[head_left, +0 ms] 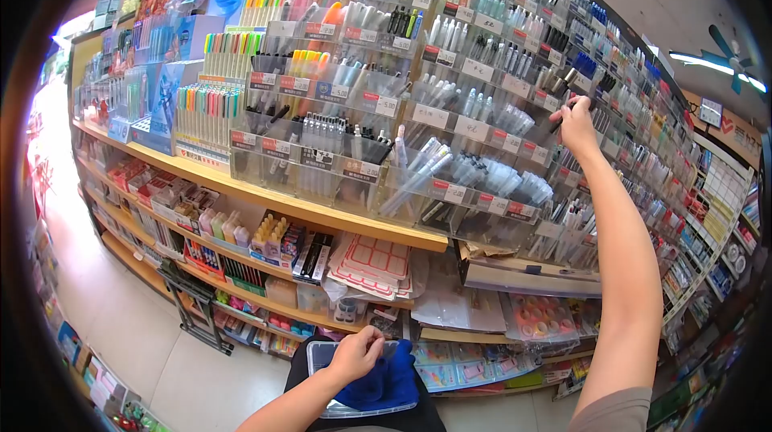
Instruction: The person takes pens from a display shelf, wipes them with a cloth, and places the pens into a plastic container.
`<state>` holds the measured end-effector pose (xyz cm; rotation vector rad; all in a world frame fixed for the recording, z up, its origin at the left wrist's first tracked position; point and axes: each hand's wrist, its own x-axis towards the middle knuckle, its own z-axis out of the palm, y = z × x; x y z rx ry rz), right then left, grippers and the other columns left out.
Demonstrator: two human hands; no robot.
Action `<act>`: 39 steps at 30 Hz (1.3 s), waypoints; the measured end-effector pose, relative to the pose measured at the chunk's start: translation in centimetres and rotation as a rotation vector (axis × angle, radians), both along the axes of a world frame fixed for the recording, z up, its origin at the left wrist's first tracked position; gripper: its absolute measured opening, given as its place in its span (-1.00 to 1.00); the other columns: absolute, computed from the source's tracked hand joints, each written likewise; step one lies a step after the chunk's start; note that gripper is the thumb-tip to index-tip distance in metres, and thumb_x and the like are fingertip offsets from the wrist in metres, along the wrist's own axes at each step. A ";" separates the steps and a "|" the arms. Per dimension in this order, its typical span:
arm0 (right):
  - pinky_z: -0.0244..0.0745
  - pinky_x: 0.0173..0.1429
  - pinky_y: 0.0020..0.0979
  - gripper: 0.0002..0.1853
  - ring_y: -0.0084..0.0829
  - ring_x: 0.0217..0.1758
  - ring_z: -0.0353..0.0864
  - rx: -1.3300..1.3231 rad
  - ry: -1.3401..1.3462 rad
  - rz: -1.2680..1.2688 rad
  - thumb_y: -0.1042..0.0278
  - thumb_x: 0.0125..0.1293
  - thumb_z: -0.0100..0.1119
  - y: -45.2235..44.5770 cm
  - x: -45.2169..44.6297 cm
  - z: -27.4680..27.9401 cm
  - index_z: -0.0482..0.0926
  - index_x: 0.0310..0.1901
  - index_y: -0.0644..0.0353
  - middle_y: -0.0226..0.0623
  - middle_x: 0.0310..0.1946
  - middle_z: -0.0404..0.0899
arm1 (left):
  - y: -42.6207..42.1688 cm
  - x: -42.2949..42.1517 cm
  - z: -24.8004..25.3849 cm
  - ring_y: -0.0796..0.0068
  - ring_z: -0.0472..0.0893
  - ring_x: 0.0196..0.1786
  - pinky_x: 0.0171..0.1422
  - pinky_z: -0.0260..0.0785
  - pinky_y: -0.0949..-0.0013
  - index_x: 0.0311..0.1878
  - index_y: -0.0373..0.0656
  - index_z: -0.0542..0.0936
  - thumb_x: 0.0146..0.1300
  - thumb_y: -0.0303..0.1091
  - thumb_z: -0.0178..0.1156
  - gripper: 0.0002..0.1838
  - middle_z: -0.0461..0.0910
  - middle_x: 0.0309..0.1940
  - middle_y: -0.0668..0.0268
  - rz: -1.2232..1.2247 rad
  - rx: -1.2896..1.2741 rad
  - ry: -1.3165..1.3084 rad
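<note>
My right hand (576, 122) is raised to the pen rack at the right, its fingers closed on a dark pen (557, 124) in front of the clear compartments. Low in the view, my left hand (358, 354) hangs above a blue cloth (384, 380), with its fingers curled together; what they hold, if anything, is hidden. The cloth lies on a clear plastic tray (328, 409) on my lap. Rows of clear compartments with price labels (430, 116) hold many pens around my right hand.
A wooden shelf edge (322, 215) runs below the rack. Under it are boxed goods, stacked red-and-white sheets (370, 263) and bagged items. Boxed coloured pens (211, 122) stand at the left. A folded black stand (197, 311) is on the lower left, and more shelves line the right.
</note>
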<state>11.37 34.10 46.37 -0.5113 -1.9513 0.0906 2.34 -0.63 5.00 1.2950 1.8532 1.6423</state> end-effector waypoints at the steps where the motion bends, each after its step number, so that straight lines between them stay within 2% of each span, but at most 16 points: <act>1: 0.37 -0.16 -0.32 -0.85 -0.31 -0.31 0.56 -0.059 -0.061 0.004 0.41 0.32 -0.18 0.2 0.3 0.0 0.23 -0.13 0.26 -0.19 -0.43 0.60 | 0.1 0.0 0.0 0.60 0.53 -0.50 -0.39 0.38 0.52 -0.31 -0.29 0.42 0.26 -0.43 0.04 -0.89 0.53 -0.59 0.30 -0.002 0.002 0.004; 7: 0.35 -0.21 -0.42 -0.78 -0.45 -0.37 0.51 -0.198 -0.180 0.110 0.32 0.31 -0.14 2.5 1.0 -0.9 0.44 -0.26 0.30 -0.22 -0.46 0.63 | 0.1 0.0 0.1 0.58 0.52 -0.54 -0.42 0.37 0.50 -0.34 -0.28 0.43 0.25 -0.43 0.05 -0.89 0.51 -0.63 0.31 0.015 0.014 0.001; 10: 0.34 -0.29 -0.46 -0.72 -0.49 -0.45 0.49 -0.243 -0.188 0.125 0.24 0.33 -0.15 2.1 1.2 -0.7 0.46 -0.31 0.31 -0.23 -0.50 0.62 | 0.0 0.0 0.4 0.28 0.57 -0.52 -0.40 0.38 0.36 -0.34 -0.25 0.46 0.18 -0.39 0.09 -0.88 0.54 -0.60 0.17 0.006 -0.004 -0.034; 15: 0.33 -0.42 -0.49 -0.62 -0.55 -0.57 0.44 -0.320 -0.164 0.196 0.14 0.36 -0.18 1.9 1.6 -0.6 0.48 -0.38 0.29 -0.23 -0.55 0.60 | 0.2 0.1 0.1 0.27 0.57 -0.51 -0.40 0.39 0.36 -0.34 -0.24 0.46 0.17 -0.40 0.09 -0.89 0.54 -0.60 0.17 0.020 0.000 -0.026; 16: 0.37 -0.36 -0.40 -0.61 -0.41 -0.54 0.49 -0.322 -0.181 0.167 0.15 0.35 -0.15 1.9 1.6 -0.7 0.50 -0.40 0.34 -0.16 -0.56 0.59 | 0.3 0.1 -0.1 0.27 0.57 -0.52 -0.40 0.39 0.36 -0.34 -0.24 0.46 0.17 -0.40 0.09 -0.89 0.54 -0.60 0.17 0.022 0.010 -0.028; 19: 0.39 -0.25 -0.30 -0.60 -0.23 -0.46 0.52 -0.026 -0.361 -0.077 0.16 0.32 -0.11 1.4 1.5 -1.5 0.52 -0.43 0.37 -0.04 -0.54 0.56 | 0.4 0.3 0.1 0.28 0.58 -0.51 -0.40 0.39 0.35 -0.34 -0.24 0.46 0.16 -0.39 0.10 -0.89 0.54 -0.60 0.17 0.022 0.026 -0.021; 20: 0.38 -0.16 -0.22 -0.60 -0.05 -0.35 0.54 -0.017 -0.362 -0.110 0.13 0.29 -0.07 1.3 1.3 -1.4 0.54 -0.41 0.36 0.05 -0.49 0.54 | 0.4 0.2 0.2 0.27 0.58 -0.51 -0.40 0.39 0.34 -0.34 -0.23 0.46 0.16 -0.39 0.10 -0.89 0.54 -0.60 0.16 0.020 0.009 -0.024; 23: 0.38 -0.14 -0.19 -0.60 -0.01 -0.28 0.55 0.078 -0.258 -0.316 0.10 0.28 -0.07 0.1 0.5 -1.3 0.56 -0.38 0.32 0.08 -0.44 0.55 | 0.3 0.1 -0.5 0.21 0.57 -0.50 -0.40 0.38 0.31 -0.34 -0.23 0.46 0.16 -0.37 0.11 -0.88 0.54 -0.59 0.14 0.028 -0.019 -0.018; 24: 0.38 -0.09 -0.13 -0.63 0.02 -0.19 0.53 0.096 -0.246 -0.381 0.10 0.27 -0.08 -0.4 0.3 -0.9 0.58 -0.35 0.27 0.06 -0.37 0.56 | 0.5 0.0 -1.0 0.19 0.57 -0.50 -0.40 0.38 0.30 -0.34 -0.23 0.46 0.16 -0.37 0.11 -0.88 0.54 -0.59 0.13 0.028 -0.010 -0.001; 27: 0.38 -0.05 -0.10 -0.65 -0.01 -0.13 0.52 0.273 -0.214 -0.466 0.12 0.26 -0.07 -4.4 -0.5 -0.7 0.58 -0.32 0.24 0.01 -0.32 0.57 | 0.6 0.0 -0.7 0.14 0.56 -0.49 -0.39 0.37 0.27 -0.34 -0.22 0.46 0.16 -0.36 0.10 -0.87 0.53 -0.59 0.11 0.021 -0.012 -0.003; 28: 0.38 -0.04 -0.10 -0.66 -0.01 -0.11 0.52 0.294 -0.276 -0.426 0.12 0.26 -0.07 -3.9 -1.0 -0.3 0.58 -0.30 0.23 -0.05 -0.28 0.58 | 0.6 0.2 -0.5 0.12 0.56 -0.49 -0.39 0.37 0.26 -0.34 -0.22 0.46 0.16 -0.36 0.10 -0.87 0.53 -0.59 0.11 0.018 -0.018 -0.011; 31: 0.38 -0.05 -0.09 -0.67 0.00 -0.13 0.52 0.329 -0.316 -0.290 0.13 0.25 -0.05 -3.2 -2.9 -0.3 0.58 -0.29 0.25 -0.04 -0.29 0.58 | 0.7 0.2 -0.2 0.13 0.56 -0.49 -0.39 0.37 0.26 -0.34 -0.22 0.46 0.16 -0.36 0.10 -0.87 0.53 -0.59 0.11 0.008 -0.023 -0.015; 35: 0.39 0.02 -0.11 -0.59 0.03 -0.07 0.51 0.142 -0.459 -0.451 0.09 0.25 -0.02 -5.3 -5.0 0.6 0.56 -0.24 0.36 0.12 -0.23 0.55 | 0.5 0.1 0.2 0.12 0.56 -0.49 -0.39 0.37 0.26 -0.33 -0.23 0.46 0.16 -0.36 0.10 -0.87 0.53 -0.59 0.10 0.008 -0.039 -0.010; 37: 0.40 0.03 -0.16 -0.49 0.04 -0.06 0.52 0.080 -0.465 -0.448 -0.02 0.19 0.06 -6.1 -5.7 0.8 0.55 -0.25 0.42 0.17 -0.23 0.54 | 0.5 0.1 0.1 0.12 0.56 -0.49 -0.39 0.37 0.26 -0.33 -0.23 0.46 0.16 -0.36 0.10 -0.87 0.53 -0.59 0.09 0.000 -0.023 -0.018; 39: 0.40 0.00 -0.16 -0.42 0.08 -0.13 0.53 0.101 -0.469 -0.447 -0.08 0.11 0.12 -6.2 -6.1 0.8 0.55 -0.32 0.48 0.22 -0.30 0.54 | 0.6 0.1 -0.2 0.37 0.53 -0.53 -0.41 0.36 0.38 -0.33 -0.27 0.45 0.20 -0.40 0.08 -0.88 0.51 -0.62 0.20 -0.016 -0.012 0.017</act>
